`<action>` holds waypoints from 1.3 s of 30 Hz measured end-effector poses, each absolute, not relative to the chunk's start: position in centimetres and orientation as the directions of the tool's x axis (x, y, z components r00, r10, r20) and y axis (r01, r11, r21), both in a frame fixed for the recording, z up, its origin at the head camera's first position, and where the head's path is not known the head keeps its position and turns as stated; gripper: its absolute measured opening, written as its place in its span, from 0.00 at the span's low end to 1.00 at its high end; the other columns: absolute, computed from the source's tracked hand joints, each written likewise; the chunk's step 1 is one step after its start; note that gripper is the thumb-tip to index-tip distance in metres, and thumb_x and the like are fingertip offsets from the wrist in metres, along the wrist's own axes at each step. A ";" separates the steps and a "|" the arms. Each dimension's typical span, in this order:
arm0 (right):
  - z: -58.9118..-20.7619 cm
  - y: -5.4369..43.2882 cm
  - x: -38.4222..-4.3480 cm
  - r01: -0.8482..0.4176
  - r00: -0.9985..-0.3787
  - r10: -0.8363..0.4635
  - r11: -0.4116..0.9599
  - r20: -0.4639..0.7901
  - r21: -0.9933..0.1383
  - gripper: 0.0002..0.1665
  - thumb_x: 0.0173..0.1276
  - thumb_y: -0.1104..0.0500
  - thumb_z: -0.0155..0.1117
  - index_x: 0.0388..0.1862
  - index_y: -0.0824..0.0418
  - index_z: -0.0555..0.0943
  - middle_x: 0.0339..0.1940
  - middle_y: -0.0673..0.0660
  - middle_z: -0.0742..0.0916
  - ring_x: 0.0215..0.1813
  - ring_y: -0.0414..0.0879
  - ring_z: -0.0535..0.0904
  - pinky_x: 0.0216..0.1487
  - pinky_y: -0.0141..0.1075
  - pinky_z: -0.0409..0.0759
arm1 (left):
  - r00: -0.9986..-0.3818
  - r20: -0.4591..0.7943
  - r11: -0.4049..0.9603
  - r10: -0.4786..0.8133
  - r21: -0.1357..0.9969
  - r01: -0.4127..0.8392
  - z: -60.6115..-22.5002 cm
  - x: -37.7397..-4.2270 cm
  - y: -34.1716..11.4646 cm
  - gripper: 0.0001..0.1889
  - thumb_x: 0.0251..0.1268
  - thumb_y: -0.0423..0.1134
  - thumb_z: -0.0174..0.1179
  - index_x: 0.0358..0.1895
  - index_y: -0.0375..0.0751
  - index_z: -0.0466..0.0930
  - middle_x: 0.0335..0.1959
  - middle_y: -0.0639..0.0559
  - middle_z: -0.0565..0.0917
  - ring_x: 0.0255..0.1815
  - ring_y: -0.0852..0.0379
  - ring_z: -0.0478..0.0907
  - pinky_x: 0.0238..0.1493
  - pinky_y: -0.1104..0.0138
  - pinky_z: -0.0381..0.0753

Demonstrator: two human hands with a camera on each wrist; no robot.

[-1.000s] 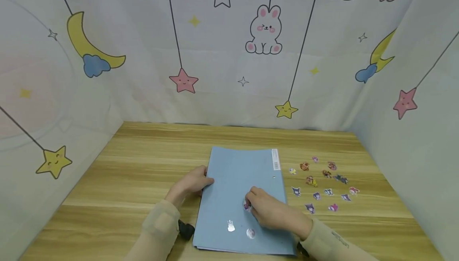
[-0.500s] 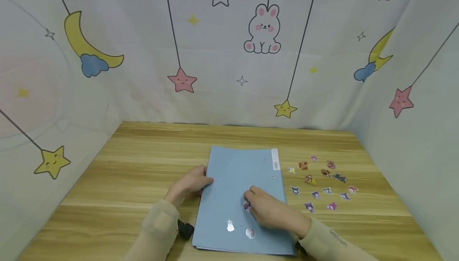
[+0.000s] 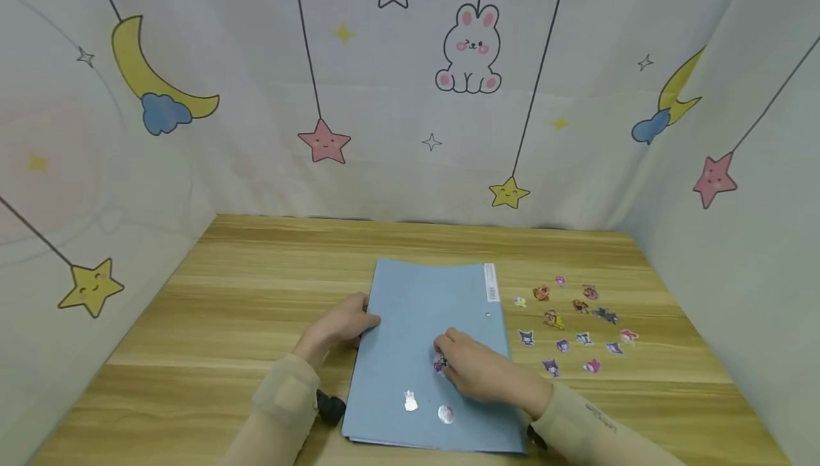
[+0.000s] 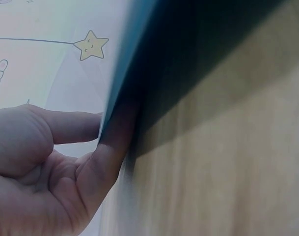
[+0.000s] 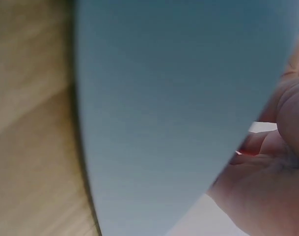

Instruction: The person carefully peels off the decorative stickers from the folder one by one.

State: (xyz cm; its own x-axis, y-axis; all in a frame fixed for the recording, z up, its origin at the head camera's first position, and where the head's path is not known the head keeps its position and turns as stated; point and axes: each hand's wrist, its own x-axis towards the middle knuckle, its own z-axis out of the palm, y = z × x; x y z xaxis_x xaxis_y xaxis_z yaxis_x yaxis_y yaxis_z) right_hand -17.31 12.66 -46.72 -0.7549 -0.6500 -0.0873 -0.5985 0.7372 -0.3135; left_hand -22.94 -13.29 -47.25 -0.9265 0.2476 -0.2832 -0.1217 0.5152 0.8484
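A light blue folder (image 3: 426, 309) with a white barcode label (image 3: 490, 282) lies before me on the wooden table. My left hand (image 3: 342, 320) grips its left edge, thumb on top and fingers underneath; in the left wrist view that edge stands raised off the table above the left hand's fingers (image 4: 107, 162). Over the cover, my right hand (image 3: 477, 366) has curled fingers and pinches a small purple-and-dark sticker (image 3: 439, 364) against the folder. Lower on the cover sit a silvery-white sticker (image 3: 411, 400) and a round pale sticker (image 3: 445, 415). The folder hides the right fingertips in the right wrist view.
Several small cartoon stickers (image 3: 554, 319) lie scattered on the table (image 3: 269, 260) right of the folder. A dark object (image 3: 330, 408) sits by the left wrist. A white cloth (image 3: 256, 167) printed with stars, moons and rabbits encloses the back and sides.
Both hands keep almost the same place on the folder. Slightly more of the sticker shows at the right fingers. The whole view has shifted a little.
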 end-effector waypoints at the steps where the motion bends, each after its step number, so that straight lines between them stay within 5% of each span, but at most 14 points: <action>1: -46.8 12.6 -17.3 -0.604 -0.752 -0.654 0.734 -0.082 -0.309 0.16 0.69 0.63 0.62 0.54 0.65 0.76 0.42 0.53 0.79 0.45 0.43 0.77 0.49 0.37 0.79 | -0.927 -0.284 0.514 0.247 0.849 -0.123 -47.2 -22.9 -13.3 0.06 0.69 0.30 0.55 0.43 0.30 0.71 0.36 0.40 0.76 0.32 0.50 0.77 0.28 0.63 0.80; 16: -46.9 11.0 -19.0 -0.710 -0.696 -0.714 0.700 -0.067 -0.078 0.06 0.65 0.69 0.63 0.40 0.63 0.79 0.30 0.51 0.78 0.31 0.40 0.73 0.36 0.35 0.79 | -0.927 -0.298 0.539 0.229 0.831 -0.134 -47.1 -22.8 -13.4 0.06 0.69 0.31 0.56 0.41 0.32 0.71 0.34 0.41 0.75 0.31 0.50 0.74 0.28 0.65 0.77; 25: -47.0 11.0 -19.2 -0.720 -0.680 -0.722 0.691 -0.128 -0.067 0.07 0.69 0.62 0.63 0.43 0.62 0.77 0.32 0.51 0.77 0.30 0.38 0.71 0.36 0.32 0.78 | -0.929 -0.282 0.533 0.241 0.838 -0.117 -46.9 -22.8 -13.2 0.07 0.69 0.31 0.56 0.43 0.29 0.72 0.33 0.40 0.77 0.24 0.52 0.74 0.25 0.65 0.76; 39: -46.8 11.7 -19.5 -0.773 -0.630 -0.774 0.633 -0.064 -0.040 0.09 0.64 0.70 0.63 0.41 0.61 0.78 0.32 0.50 0.79 0.31 0.39 0.75 0.35 0.30 0.78 | -0.932 -0.285 0.528 0.222 0.839 -0.131 -47.1 -23.0 -13.3 0.07 0.69 0.31 0.56 0.43 0.30 0.71 0.35 0.40 0.76 0.27 0.51 0.76 0.25 0.65 0.78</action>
State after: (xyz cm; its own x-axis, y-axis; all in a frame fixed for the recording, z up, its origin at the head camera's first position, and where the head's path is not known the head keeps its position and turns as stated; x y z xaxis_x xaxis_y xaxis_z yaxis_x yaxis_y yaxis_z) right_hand -19.50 11.71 -46.80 -0.6299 -0.7740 -0.0637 -0.7734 0.6327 -0.0399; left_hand -22.96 -13.35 -47.09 -0.9325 0.2215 -0.2853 -0.1314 0.5277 0.8392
